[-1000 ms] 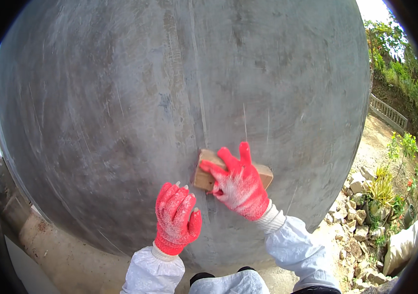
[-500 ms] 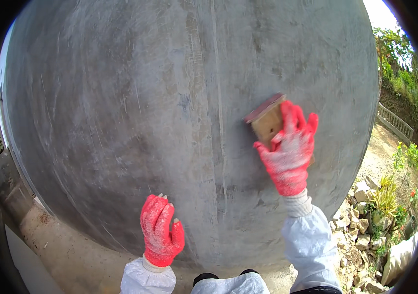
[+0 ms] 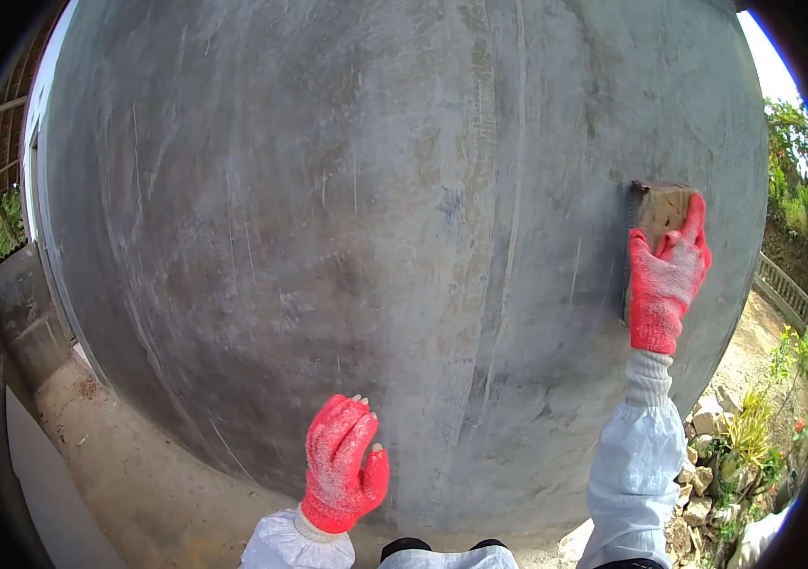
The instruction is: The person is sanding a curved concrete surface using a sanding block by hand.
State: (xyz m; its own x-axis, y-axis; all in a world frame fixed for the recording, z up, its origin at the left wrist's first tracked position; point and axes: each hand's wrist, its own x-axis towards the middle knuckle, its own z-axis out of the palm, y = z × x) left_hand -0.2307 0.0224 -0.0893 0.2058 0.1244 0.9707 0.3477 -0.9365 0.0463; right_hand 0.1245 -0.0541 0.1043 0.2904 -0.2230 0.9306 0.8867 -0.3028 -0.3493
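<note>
My right hand (image 3: 669, 284), in a dusty red glove, grips a wooden sanding block (image 3: 660, 211) with reddish-brown sheet at its far end. The block lies against a grey plastered wall (image 3: 328, 228) near its right side, and my palm hides much of it. Low in front of the wall is my left hand (image 3: 342, 469), in a matching glove with bare fingertips. It holds nothing; the fingers are loosely bent and the thumb stands apart. Whether it touches the wall I cannot tell.
Broken stones (image 3: 702, 474) and plants (image 3: 750, 431) lie on the ground at the lower right, with a pale balustrade (image 3: 785, 289) farther off. To the left are a low block wall (image 3: 34, 332) and a bare dirt floor (image 3: 148, 474).
My right hand has moved right across the wall with the sanding block, which now stands more upright. My left hand appears slightly farther right and lower as the whole view has shifted.
</note>
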